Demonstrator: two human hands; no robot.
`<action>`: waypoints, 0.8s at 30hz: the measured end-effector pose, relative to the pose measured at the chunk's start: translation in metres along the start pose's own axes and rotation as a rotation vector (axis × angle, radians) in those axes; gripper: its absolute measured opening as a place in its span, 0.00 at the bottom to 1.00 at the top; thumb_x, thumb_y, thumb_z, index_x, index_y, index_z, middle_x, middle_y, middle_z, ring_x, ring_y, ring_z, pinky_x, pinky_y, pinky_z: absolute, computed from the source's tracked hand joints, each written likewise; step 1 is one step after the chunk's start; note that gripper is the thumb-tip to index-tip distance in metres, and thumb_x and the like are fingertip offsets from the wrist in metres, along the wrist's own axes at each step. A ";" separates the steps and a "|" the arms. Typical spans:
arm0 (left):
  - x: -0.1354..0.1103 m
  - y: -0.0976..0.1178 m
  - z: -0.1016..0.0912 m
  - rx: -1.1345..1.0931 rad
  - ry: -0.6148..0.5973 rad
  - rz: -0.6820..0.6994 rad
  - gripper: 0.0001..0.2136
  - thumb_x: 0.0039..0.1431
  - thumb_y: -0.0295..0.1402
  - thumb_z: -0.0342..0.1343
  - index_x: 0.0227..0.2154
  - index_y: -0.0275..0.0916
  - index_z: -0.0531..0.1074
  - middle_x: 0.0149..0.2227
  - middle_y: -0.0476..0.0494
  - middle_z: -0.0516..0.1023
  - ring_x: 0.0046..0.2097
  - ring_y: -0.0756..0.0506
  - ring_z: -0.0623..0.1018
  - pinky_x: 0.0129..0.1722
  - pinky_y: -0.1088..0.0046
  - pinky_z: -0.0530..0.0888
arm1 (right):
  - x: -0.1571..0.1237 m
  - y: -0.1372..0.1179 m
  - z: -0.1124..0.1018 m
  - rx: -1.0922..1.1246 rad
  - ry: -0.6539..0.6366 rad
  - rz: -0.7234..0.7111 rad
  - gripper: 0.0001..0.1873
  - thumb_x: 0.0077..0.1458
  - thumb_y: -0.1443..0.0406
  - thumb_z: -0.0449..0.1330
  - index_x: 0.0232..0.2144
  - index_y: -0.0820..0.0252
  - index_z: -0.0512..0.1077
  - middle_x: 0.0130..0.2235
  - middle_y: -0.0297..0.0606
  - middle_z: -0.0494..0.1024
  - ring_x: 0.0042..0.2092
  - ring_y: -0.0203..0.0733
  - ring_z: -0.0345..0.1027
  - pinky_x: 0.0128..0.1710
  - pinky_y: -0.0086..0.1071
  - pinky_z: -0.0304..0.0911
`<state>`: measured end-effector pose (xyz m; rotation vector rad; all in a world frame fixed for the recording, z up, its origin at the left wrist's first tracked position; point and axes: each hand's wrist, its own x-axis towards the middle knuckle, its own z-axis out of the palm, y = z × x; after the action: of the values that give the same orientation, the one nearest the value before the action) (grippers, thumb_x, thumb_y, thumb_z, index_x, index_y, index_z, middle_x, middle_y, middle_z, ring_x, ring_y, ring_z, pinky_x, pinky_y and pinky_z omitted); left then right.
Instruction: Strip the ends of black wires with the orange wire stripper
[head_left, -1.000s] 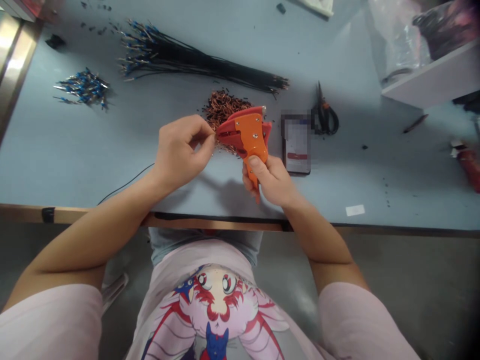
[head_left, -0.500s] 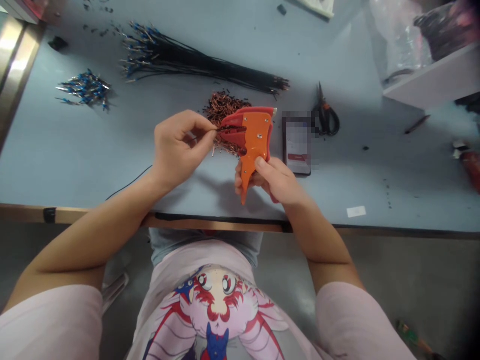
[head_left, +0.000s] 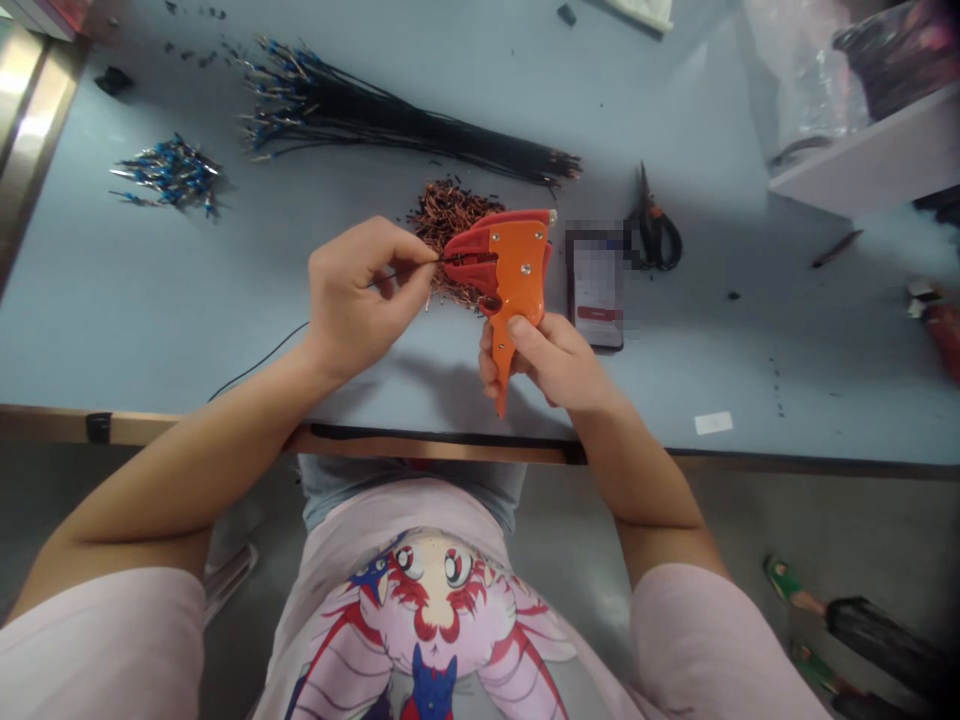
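Note:
My right hand [head_left: 551,360] is wrapped round the handles of an orange and red wire stripper [head_left: 523,262], thumb on the orange side. Its red jaws point left. Between thumb and forefinger, my left hand [head_left: 367,290] pinches a thin black wire [head_left: 259,362], right at the mouth of those jaws. The wire trails out behind the left wrist towards the table's front edge. Beneath the jaws lies a heap of copper-coloured wire scraps [head_left: 454,205], partly covered by the tool. Whether the wire's tip sits inside the jaws is hard to make out.
Behind the heap stretches a bundle of black wires [head_left: 420,130] with blue-collared metal ends. A pile of blue and silver terminals [head_left: 169,175] lies left. To the right are a phone [head_left: 598,290], black-handled pliers [head_left: 656,225] and a white box [head_left: 870,160]. Another person's feet [head_left: 806,600] show lower right.
The wire stripper and my right hand have shifted slightly right; its handles now look closer together. My left hand keeps its pinch almost in place. Another person's legs have come into view lower right.

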<state>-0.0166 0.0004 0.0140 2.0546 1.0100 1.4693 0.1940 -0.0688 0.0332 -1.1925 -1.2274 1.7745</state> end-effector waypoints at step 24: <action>0.008 -0.016 -0.009 0.149 0.084 0.226 0.04 0.63 0.31 0.59 0.32 0.44 0.73 0.26 0.51 0.72 0.28 0.50 0.71 0.28 0.68 0.67 | -0.003 0.000 -0.013 -0.055 0.037 -0.015 0.30 0.59 0.39 0.56 0.43 0.59 0.71 0.38 0.42 0.79 0.37 0.45 0.76 0.39 0.39 0.74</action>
<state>-0.0281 0.0160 0.0115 2.2926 0.9715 1.6490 0.2078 -0.0671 0.0327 -1.2386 -1.2676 1.7109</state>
